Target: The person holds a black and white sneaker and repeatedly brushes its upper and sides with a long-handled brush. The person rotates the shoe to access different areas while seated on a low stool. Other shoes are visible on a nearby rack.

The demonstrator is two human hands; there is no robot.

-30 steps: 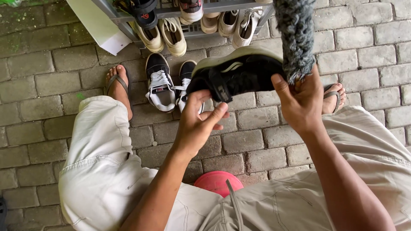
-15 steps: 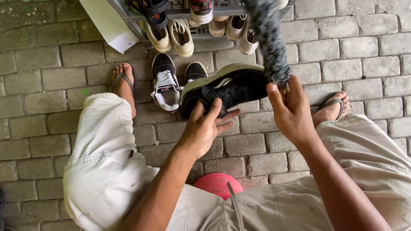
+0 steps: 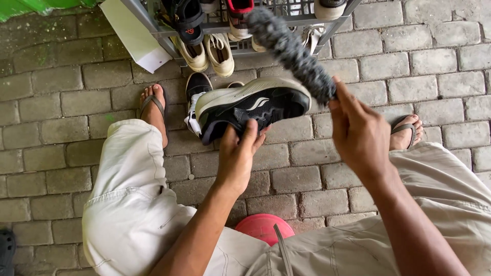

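My left hand (image 3: pixel 239 153) grips a black sneaker (image 3: pixel 253 107) with a pale sole from below, holding it on its side above the paving. My right hand (image 3: pixel 358 130) is closed on the end of a fuzzy grey duster brush (image 3: pixel 291 48), which slants up and to the left, its lower part resting against the sneaker's heel end. A second black-and-white sneaker (image 3: pixel 195 94) lies on the ground just behind the held one.
A metal shoe rack (image 3: pixel 215 25) with several shoes stands ahead, cream sneakers (image 3: pixel 209 53) under it. My sandalled feet (image 3: pixel 153 110) rest on grey paving bricks. A red stool (image 3: pixel 263 227) shows between my knees. A white board (image 3: pixel 130 33) leans at left.
The duster has swung from hanging upright at the right to slanting leftward over the shoe. The sneaker has turned, showing more of its pale sole.
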